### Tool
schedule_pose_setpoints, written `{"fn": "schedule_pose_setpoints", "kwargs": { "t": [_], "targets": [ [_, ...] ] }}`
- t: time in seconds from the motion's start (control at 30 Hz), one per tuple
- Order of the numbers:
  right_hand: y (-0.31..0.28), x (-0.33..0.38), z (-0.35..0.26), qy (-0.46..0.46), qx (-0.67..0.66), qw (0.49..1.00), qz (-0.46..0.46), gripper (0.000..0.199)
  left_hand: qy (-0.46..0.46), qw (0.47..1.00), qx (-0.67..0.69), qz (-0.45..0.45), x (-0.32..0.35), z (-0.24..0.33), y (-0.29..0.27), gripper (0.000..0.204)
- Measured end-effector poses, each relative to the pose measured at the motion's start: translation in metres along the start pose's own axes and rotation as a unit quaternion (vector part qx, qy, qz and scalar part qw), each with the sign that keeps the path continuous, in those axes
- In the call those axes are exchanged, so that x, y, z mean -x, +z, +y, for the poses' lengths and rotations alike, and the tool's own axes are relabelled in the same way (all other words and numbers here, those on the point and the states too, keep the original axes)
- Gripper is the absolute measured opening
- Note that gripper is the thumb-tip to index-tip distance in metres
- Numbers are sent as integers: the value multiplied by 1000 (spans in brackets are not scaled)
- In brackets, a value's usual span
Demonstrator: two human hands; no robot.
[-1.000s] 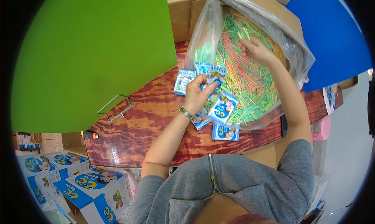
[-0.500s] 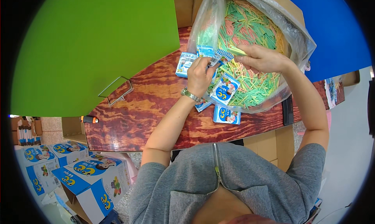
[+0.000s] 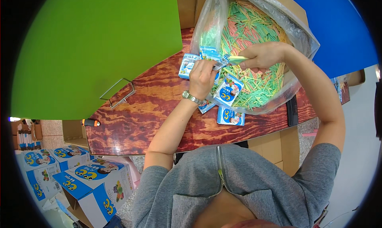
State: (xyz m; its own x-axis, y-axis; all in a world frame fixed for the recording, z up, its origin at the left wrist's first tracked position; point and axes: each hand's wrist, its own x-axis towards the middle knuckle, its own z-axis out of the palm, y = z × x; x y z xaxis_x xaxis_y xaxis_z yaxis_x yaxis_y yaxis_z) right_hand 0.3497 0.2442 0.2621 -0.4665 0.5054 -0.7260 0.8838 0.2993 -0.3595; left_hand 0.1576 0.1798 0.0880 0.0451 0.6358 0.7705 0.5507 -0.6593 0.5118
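Note:
My left hand, a metal watch on its wrist, pinches a small blue-and-white packet. In my right hand is a small bundle of thin pale green and yellow sticks, gripped between thumb and fingers. The tip of the bundle meets the packet's right end; how far in it goes I cannot tell. Below both hands, loose pastel sticks fill a large clear plastic bag. One packet lies on the bag's near side. More packets lie around my left hand, and another is nearer me.
The wooden table has a reddish grain. On it are a bent metal stand, an orange-and-black tool and a black object. A green panel and a blue panel flank the bag. Printed cartons stand lower left.
My right hand has brought the stick bundle left and slightly down to the packet, its elbow swinging outward. My left hand stays nearly in place, with the packet turned a little.

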Motion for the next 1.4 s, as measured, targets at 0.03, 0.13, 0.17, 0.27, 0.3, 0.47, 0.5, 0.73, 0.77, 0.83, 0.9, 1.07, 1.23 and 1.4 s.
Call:
{"fn": "schedule_pose_setpoints", "kwargs": {
  "t": [0.03, 0.13, 0.17, 0.27, 0.3, 0.47, 0.5, 0.73, 0.77, 0.83, 0.9, 1.07, 1.23, 1.4],
  "targets": [
    [-2, -3, 3, -7, -25, 999, -29, 34, 13, 1000, 0, 8, 0, -1, -1, 26],
    [-1, -2, 6, -6, -60, 996, -59, 33, 23, 1000, 10, 15, 1, 0, -1, 26],
    [-1, -3, 6, -5, -69, 995, -66, 31, 14, 1000, 12, 13, 2, 0, -2, 26],
    [-1, -3, -3, 22, 32, 998, -58, 38, 14, 1000, 5, 9, 1, 3, -2, 21],
    [1, -5, -10, 21, 33, 998, -59, 38, 21, 1000, 2, 0, 1, 3, -3, 26],
    [16, -2, -28, -111, 234, 948, 187, 52, -7, 1000, 22, -5, -1, 10, -1, 32],
    [19, -1, -26, -112, 235, 947, 187, 52, -59, 996, 62, -20, 0, 10, -1, 34],
    [45, -28, 0, -248, 66, 894, 367, 51, -192, 955, 174, -144, 2, -5, -7, 28],
    [50, -37, 2, -268, 70, 864, 420, 47, -184, 948, 193, -176, 1, -10, -11, 30],
    [61, -48, 1, -250, 7, 877, 411, 40, -167, 941, 207, -208, 7, -24, -17, 33],
    [70, -61, 10, -228, -52, 884, 404, 34, -195, 940, 176, -220, 14, -39, -22, 32],
    [98, -115, 33, -192, -109, 885, 411, 22, -242, 967, 8, -80, 30, -43, -20, 21],
    [112, -128, 35, -152, 17, 831, 535, 27, -84, 957, -50, -272, 35, -20, -12, 25],
    [130, -85, 63, -45, 103, 898, 426, 40, -94, 954, -80, -273, 40, -23, -11, 26]
  ]
}}
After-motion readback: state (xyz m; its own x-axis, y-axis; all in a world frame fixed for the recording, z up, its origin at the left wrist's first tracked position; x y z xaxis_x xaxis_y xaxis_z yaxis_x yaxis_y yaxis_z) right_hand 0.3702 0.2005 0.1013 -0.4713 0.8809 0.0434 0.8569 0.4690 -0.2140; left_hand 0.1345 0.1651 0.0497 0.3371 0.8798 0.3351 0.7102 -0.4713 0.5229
